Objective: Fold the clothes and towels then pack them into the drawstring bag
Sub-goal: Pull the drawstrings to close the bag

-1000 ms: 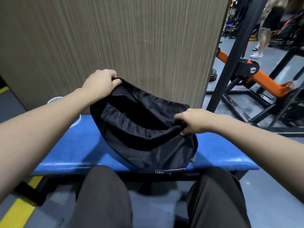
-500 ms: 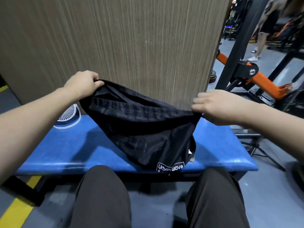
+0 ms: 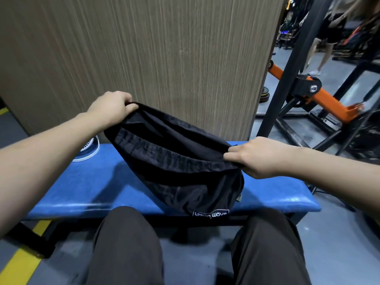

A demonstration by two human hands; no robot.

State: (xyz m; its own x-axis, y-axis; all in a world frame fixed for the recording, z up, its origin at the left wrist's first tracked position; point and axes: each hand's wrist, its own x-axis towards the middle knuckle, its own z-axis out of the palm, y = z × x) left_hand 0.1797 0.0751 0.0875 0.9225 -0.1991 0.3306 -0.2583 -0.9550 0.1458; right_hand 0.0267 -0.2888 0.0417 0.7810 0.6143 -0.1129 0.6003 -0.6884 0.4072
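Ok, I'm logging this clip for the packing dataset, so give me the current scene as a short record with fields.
setting: gym, blue bench before a wood-grain panel
bag: black drawstring bag on bench, mouth held open
left hand: grips far rim
right hand: grips near rim
other: small fan on bench, left
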